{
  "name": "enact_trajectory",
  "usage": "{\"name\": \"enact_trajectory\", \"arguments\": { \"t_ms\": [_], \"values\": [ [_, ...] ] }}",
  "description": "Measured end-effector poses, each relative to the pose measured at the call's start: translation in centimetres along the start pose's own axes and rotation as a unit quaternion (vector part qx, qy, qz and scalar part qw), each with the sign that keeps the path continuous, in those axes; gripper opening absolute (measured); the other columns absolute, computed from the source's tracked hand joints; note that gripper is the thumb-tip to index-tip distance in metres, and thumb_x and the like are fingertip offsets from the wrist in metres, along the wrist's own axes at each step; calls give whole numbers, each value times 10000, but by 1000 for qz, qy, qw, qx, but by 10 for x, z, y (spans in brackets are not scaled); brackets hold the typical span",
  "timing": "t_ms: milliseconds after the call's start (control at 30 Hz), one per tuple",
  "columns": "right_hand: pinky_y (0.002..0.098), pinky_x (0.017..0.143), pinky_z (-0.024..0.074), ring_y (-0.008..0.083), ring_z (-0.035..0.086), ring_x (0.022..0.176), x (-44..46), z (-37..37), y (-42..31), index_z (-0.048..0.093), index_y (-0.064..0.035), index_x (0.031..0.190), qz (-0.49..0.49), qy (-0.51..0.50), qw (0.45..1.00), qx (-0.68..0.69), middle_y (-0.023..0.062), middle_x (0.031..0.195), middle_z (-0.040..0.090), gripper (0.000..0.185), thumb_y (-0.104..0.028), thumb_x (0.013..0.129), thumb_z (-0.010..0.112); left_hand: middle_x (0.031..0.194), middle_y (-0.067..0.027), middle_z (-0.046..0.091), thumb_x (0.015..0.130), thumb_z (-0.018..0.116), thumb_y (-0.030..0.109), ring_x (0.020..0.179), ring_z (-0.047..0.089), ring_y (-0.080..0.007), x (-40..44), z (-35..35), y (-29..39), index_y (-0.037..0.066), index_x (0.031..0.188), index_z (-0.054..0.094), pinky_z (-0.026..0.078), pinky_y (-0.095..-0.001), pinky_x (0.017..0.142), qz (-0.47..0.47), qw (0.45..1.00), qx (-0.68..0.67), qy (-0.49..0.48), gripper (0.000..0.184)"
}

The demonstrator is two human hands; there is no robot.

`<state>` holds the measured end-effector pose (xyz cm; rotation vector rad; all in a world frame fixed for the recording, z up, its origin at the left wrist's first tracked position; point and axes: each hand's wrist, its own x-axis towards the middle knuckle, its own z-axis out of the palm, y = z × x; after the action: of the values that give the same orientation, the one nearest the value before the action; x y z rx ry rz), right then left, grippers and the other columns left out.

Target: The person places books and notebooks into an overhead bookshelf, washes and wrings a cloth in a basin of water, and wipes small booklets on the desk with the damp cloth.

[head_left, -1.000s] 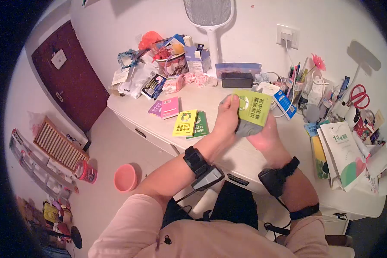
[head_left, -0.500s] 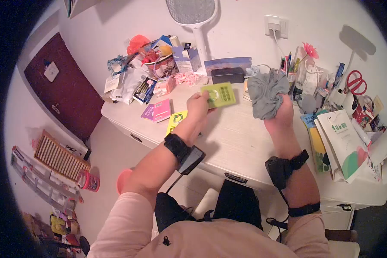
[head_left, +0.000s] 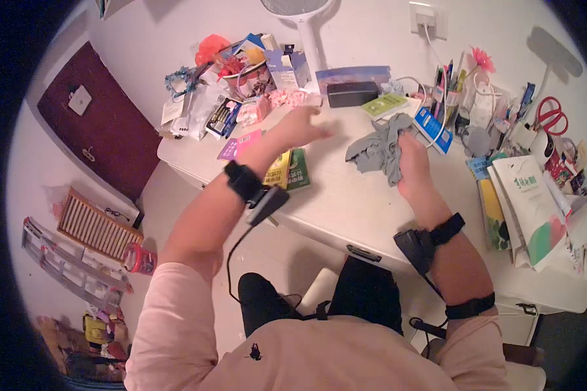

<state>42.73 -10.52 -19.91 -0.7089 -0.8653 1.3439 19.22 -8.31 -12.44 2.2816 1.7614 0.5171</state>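
Observation:
My right hand (head_left: 411, 163) grips a crumpled grey cloth (head_left: 379, 151) above the right part of the white desk (head_left: 332, 215). With its fingers apart, my left hand (head_left: 303, 128) hangs over the desk and holds nothing. Behind the cloth, a yellow-green booklet (head_left: 385, 105) lies in front of the black box (head_left: 352, 94). A yellow booklet (head_left: 278, 171) overlaps a dark green booklet (head_left: 299, 171) beneath my left forearm. Further left, a pink booklet (head_left: 248, 139) and a purple one (head_left: 229, 151) are partly hidden by that arm.
A basket of odds and ends (head_left: 248, 75) stands at the back left. Pens (head_left: 445, 85), red scissors (head_left: 552, 115) and a blue packet (head_left: 433, 130) are at the back right. White paper bags (head_left: 525, 208) lean at the right edge. A pink tub (head_left: 139, 259) is on the floor.
The yellow-green booklet has left my left hand and lies near the black box. My left hand has opened. The cloth, first under the booklet, is now in my right hand alone, lower than before.

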Motion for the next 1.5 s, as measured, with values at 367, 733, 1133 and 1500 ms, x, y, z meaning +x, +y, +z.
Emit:
{"name": "enact_trajectory", "arguments": {
  "t_ms": [367, 733, 1133, 1500],
  "values": [
    [247, 599, 361, 92, 428, 657, -13, 23, 4, 583, -1, 842, 7, -32, 997, -68, 2, 713, 501, 150, -79, 790, 466, 1199, -264, 485, 489, 793, 551, 1079, 515, -364, -77, -10, -30, -31, 1262, 396, 429, -384, 904, -42, 979, 132, -148, 1046],
    [234, 576, 355, 80, 417, 640, -10, 18, 6, 575, -12, 830, 24, -47, 996, -70, -17, 699, 481, 131, -84, 802, 470, 1091, -202, 487, 473, 857, 403, 1079, 463, -362, -96, -18, 0, -30, 1122, 506, 423, -369, 888, -25, 998, 64, 2, 856],
    [371, 869, 403, 308, 530, 997, -55, 49, -27, 504, 20, 1085, -244, -101, 916, -302, 183, 1076, 552, 294, -87, 815, 454, 940, -69, 600, 893, 520, 270, 869, 596, -150, -41, 36, 61, 38, 1026, 531, 497, -297, 753, -205, 895, -394, -30, 267],
    [435, 979, 344, 371, 456, 1116, -24, 33, -22, 486, 72, 1093, -473, -29, 751, -459, 228, 1167, 491, 371, -48, 743, 503, 1015, -40, 565, 952, 386, 221, 870, 573, -128, -62, 45, 94, 38, 1118, 486, 472, -262, 760, -86, 660, -743, -69, 266]
  ]
}}
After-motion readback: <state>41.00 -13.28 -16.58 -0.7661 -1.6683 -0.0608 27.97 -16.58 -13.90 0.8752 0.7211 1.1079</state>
